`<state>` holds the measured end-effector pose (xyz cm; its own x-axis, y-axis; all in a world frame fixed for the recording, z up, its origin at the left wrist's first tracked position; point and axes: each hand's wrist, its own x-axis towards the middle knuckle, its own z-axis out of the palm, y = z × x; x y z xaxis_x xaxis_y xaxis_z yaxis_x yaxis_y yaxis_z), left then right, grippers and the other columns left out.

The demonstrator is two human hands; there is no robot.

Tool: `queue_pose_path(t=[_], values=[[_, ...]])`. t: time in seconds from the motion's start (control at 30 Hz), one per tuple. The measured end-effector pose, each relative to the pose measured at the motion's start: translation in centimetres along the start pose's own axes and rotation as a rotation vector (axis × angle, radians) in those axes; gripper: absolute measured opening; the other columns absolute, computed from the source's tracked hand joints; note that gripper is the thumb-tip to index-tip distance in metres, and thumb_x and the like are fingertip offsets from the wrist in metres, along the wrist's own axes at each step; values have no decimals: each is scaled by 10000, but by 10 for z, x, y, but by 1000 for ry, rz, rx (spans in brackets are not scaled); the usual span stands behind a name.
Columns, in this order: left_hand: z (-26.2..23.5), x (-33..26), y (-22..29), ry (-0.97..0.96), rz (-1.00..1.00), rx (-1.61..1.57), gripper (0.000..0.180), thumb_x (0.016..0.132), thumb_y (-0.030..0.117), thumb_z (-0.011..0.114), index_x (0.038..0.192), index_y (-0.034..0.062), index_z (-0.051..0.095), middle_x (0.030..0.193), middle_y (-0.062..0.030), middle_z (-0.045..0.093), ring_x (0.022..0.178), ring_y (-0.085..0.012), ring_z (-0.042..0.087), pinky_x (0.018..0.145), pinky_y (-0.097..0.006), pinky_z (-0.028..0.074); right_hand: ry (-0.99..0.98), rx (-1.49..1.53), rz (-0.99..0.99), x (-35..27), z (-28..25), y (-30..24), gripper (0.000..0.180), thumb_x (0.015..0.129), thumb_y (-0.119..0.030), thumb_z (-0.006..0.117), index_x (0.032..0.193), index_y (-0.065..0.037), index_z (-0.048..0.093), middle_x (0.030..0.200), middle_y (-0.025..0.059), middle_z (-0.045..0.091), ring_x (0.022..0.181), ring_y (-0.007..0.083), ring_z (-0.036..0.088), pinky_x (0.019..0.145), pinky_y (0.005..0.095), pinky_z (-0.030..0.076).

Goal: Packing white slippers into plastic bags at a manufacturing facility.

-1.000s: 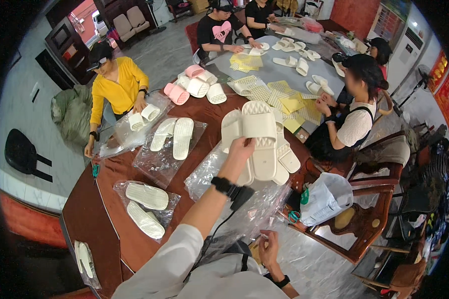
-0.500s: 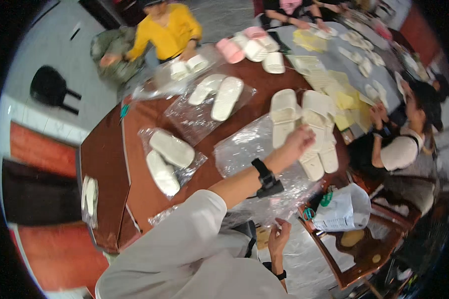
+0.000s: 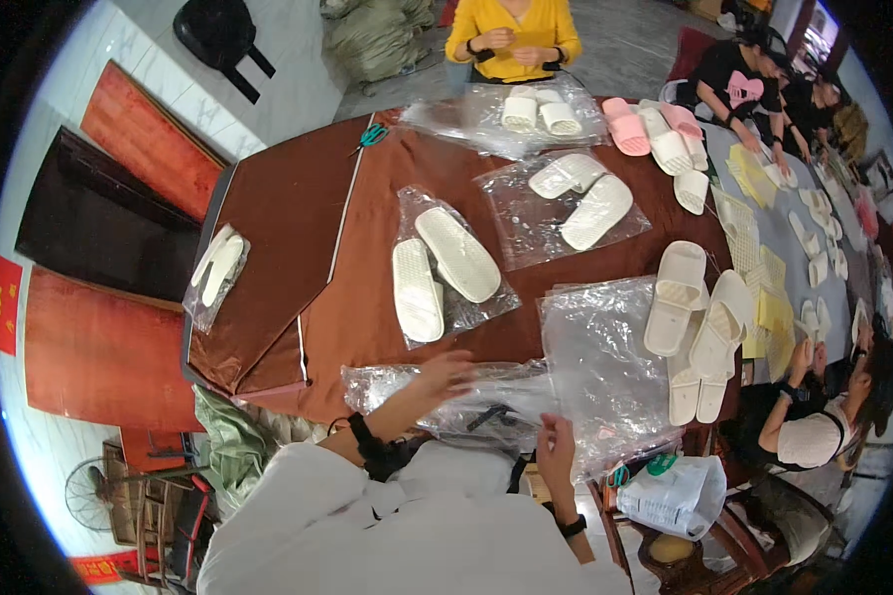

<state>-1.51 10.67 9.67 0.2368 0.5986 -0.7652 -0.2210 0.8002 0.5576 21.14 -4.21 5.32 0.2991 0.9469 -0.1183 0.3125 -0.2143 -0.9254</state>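
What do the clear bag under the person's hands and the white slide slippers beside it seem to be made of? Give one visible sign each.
Clear crinkled bag: thin glossy plastic film; creases, glare, see-through. White slide slippers: probably matte moulded foam or rubber; thick one-piece soles.

Clear plastic bags (image 3: 506,402) heaped at table's near edge, crumpled; clear bag holding white slipper pair (image 3: 437,273) mid-table, flat; second clear bag with white pair (image 3: 575,203) beyond it, to the right; third clear bag with white pair (image 3: 526,114) at far edge; small bagged pair (image 3: 216,273) at table's left corner; white printed bag (image 3: 680,496) on chair, lower right; red wall signs (image 3: 5,302) at far left, second one (image 3: 104,567) bottom left.
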Motion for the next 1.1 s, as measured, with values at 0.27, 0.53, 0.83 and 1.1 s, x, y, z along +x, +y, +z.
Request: queue_pose_path(t=[0.27,0.53,0.83,1.1], values=[[-174,100,-4,160,160,-122,158,800,187,661,841,87,546,689,-17,512,579,-119,484,509,-270,402,-290,595,455,101,114,-19,355,875,-243,597,1148,-32,513,1058,55,563,937,160,563,768,302,487],[-153,126,-31,189,-15,-161,192,785,189,698,908,99,582,783,-7,563,679,-142,545,580,-292,444,-203,969,670,182,171,-5,239,879,-244,594,1041,-85,520,952,45,592,939,168,583,801,344,480],[-98,-19,64,75,345,96,222,867,256,625,805,44,607,715,-20,613,606,-99,551,573,-219,448,-56,659,373,167,126,-83,129,858,-194,610,897,-79,565,852,42,627,789,145,615,677,273,500],[-37,-127,157,-169,607,98,238,882,274,606,798,52,621,746,-41,650,628,-94,591,575,-228,469,7,558,-32,113,36,-215,114,856,-147,613,800,-58,570,766,27,604,707,102,589,650,235,464]])
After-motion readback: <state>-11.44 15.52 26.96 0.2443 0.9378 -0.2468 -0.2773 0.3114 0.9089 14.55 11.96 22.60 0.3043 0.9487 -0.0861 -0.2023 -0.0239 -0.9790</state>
